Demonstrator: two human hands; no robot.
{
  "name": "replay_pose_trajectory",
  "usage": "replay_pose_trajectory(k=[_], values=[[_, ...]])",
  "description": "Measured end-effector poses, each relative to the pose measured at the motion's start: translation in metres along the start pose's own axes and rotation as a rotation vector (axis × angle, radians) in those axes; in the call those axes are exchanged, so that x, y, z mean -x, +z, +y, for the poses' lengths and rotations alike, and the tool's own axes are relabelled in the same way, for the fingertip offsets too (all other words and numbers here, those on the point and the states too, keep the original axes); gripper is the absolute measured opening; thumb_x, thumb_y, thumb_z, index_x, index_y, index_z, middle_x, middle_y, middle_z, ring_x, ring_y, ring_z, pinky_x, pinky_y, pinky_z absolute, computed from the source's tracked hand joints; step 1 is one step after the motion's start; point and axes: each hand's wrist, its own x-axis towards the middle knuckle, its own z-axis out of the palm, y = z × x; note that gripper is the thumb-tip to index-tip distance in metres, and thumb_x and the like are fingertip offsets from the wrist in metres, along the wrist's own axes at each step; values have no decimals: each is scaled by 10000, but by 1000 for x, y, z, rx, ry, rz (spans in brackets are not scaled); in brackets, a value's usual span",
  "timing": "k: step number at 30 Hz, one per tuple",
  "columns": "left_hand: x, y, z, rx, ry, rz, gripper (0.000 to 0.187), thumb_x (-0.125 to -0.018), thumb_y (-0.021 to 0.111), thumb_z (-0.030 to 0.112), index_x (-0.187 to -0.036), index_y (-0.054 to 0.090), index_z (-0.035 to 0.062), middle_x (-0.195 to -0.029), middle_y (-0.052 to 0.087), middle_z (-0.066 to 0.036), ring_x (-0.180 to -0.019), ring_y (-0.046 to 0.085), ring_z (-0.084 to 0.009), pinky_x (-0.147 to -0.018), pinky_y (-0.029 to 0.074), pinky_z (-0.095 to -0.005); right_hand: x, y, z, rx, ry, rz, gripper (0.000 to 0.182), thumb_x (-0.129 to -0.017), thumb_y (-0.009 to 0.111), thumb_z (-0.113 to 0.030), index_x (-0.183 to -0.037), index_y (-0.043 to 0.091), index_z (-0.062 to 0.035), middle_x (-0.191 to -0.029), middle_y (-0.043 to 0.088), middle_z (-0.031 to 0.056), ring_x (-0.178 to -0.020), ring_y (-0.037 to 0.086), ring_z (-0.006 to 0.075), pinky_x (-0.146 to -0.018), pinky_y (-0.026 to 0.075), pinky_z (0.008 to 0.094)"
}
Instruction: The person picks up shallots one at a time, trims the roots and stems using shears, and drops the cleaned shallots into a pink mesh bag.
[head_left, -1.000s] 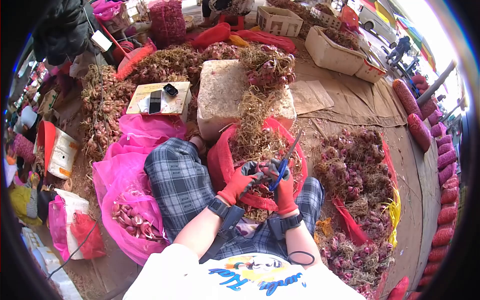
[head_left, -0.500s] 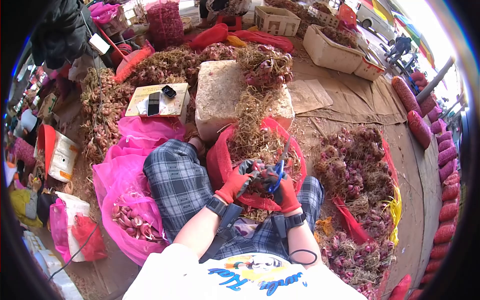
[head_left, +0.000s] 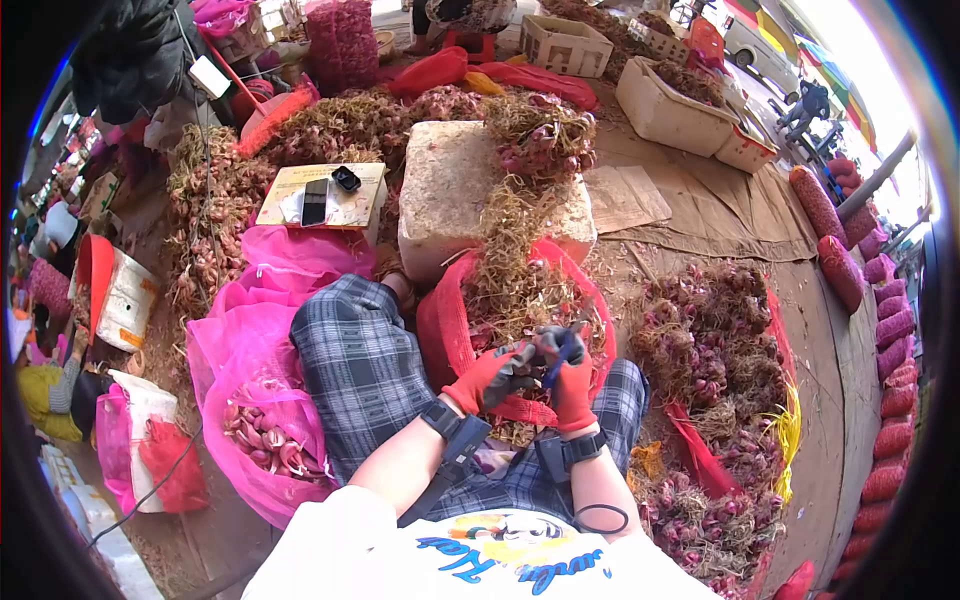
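Observation:
My right hand (head_left: 570, 388), in a red and grey glove, is closed around blue-handled scissors (head_left: 556, 366); their blades are hard to make out now. Beside it, my left hand (head_left: 490, 376), gloved the same way, has its fingers pinched together, and what they hold is hidden. Both hands are over the near rim of a red mesh bag (head_left: 440, 325) between my knees. Dried stalks (head_left: 515, 295) and shallots fill the bag's opening. By my left knee, a pink mesh bag (head_left: 220, 350) holds loose shallots (head_left: 270, 430) without long stalks.
A pale foam block (head_left: 440, 185) behind the red bag carries a shallot bunch (head_left: 540, 135). A phone (head_left: 314, 203) and a watch (head_left: 346, 179) lie on a box (head_left: 360, 190). More shallots (head_left: 710, 370) are heaped at right; full red sacks (head_left: 890, 435) line the far right.
Both hands have come slightly nearer my body. The scissors have turned from pointing up and away, so their blades no longer stand out. The reddish piece at my left fingertips is no longer distinct.

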Motion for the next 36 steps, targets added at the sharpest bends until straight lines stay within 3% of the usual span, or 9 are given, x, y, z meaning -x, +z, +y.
replay_pose_trajectory(k=[5, 9, 13, 16, 19, 20, 24, 34, 36], values=[[-11, -19, -14, 303, 27, -5, 204, -947, 539, 172, -1116, 554, 59, -1010, 608, -37, -926, 591, -112, -799, 507, -275, -2, -13, 28, 686, -210, -79, 124, -831, 647, -44, -932, 582, -13, -859, 633, 13, -760, 579, 100, -709, 487, 248], [-5, -11, -2, 210, 13, 78, 263, -951, 532, 179, -1185, 533, 58, -1019, 626, -27, -903, 610, -115, -773, 520, -275, 6, 15, -6, 168, -2, -59, 123, -829, 657, -61, -925, 595, -16, -836, 635, 2, -719, 585, 85, -633, 489, 234], [-5, 1, -5, 236, -39, 85, 298, -946, 540, 180, -1227, 515, 85, -1063, 627, -29, -912, 612, -117, -776, 522, -281, 6, 8, -8, 99, 9, -12, 145, -844, 654, -75, -953, 593, -1, -837, 644, 4, -740, 587, 73, -634, 485, 230], [-4, -3, -10, 272, 29, 22, 298, -940, 548, 176, -1225, 517, 95, -1086, 618, -26, -916, 615, -128, -776, 521, -282, 3, 1, 1, 281, -54, -24, 201, -827, 678, -129, -954, 579, -8, -842, 637, 41, -746, 605, 145, -662, 484, 293], [-2, -6, 2, 474, -10, -8, 287, -934, 558, 175, -1208, 522, 101, -1062, 611, -6, -926, 612, -137, -781, 514, -283, -2, -12, -2, 735, -332, -25, 278, -798, 705, -207, -955, 569, -22, -858, 602, 95, -759, 595, 253, -701, 469, 363], [-3, -12, 7, 451, 31, -21, 284, -925, 573, 181, -1196, 529, 106, -1023, 606, 8, -897, 609, -132, -771, 510, -277, 1, -17, -12, 837, -339, -46, 348, -769, 720, -282, -970, 570, -41, -892, 571, 138, -796, 578, 335, -722, 461, 404], [0, -13, 31, 466, 91, -68, 291, -914, 590, 171, -1192, 542, 98, -1006, 609, 11, -871, 597, -113, -749, 495, -264, 18, -25, -51, 1209, -304, -162, 421, -753, 722, -374, -986, 591, -48, -927, 602, 145, -856, 601, 344, -732, 468, 409], [-5, -24, 7, 257, 64, 15, 291, -920, 543, 63, -1209, 528, 38, -1048, 608, -29, -961, 603, -138, -861, 522, -322, 32, -29, -52, 1297, -280, -151, 399, -752, 703, -427, -952, 648, -86, -895, 655, 115, -802, 635, 306, -687, 482, 374], [-6, -28, 7, 248, 60, 11, 300, -911, 549, 42, -1210, 528, 32, -1057, 606, -25, -957, 599, -128, -860, 519, -312, 32, -32, -49, 1251, -125, -186, 354, -756, 703, -403, -915, 662, -89, -838, 662, 112, -768, 644, 299, -667, 485, 363]])
